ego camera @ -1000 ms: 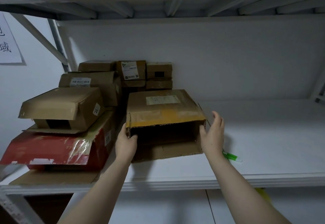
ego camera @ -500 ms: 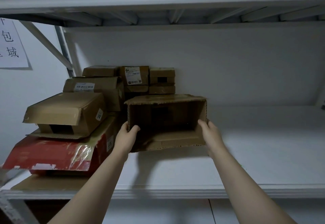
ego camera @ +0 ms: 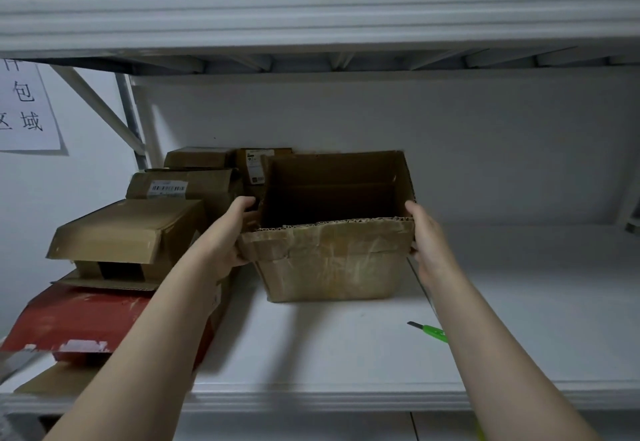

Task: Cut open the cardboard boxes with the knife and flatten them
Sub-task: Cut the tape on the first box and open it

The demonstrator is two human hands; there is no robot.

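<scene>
Box point(ego camera: 332, 260) centre frame, mouth up | my left grip point(ego camera: 225, 240) and right grip point(ego camera: 429, 240) clasp its opposite sides to steady it | knife point(ego camera: 427, 331) lies lower right on shelf point(ego camera: 346, 347), within reach for cutting

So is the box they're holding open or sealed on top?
Open: the box shows a bare corrugated rim and a dark, empty-looking inside.

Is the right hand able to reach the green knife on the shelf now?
Probably yes, but not at once. The right hand holds the open box by its right side, so it must let go first. The green knife lies close by on the shelf, with nothing on it.
</scene>
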